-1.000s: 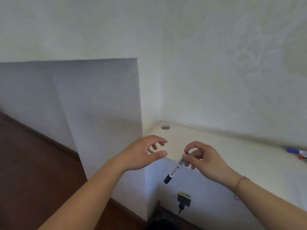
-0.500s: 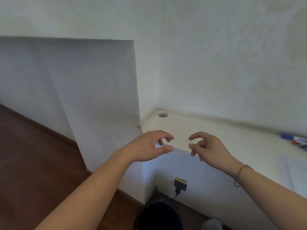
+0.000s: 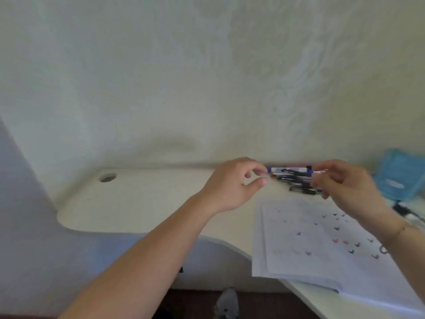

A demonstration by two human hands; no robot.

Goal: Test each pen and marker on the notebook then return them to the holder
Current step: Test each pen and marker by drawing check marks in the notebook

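White desk [image 3: 138, 203] along a pale wall carries one open notebook [image 3: 310, 245] dotted with small red, blue and black test marks, and a heap of pens and markers [image 3: 296, 180] by the wall; blur keeps them from being counted. Two hands hover above. Left hand [image 3: 232, 185] has thumb and fingers loosely curled, holding nothing. Right hand [image 3: 347, 187] is blurred, so its grip cannot be told. One blue holder [image 3: 400, 173] stands at the right edge, partly cut off. One round hole [image 3: 107, 177] pierces the desk.
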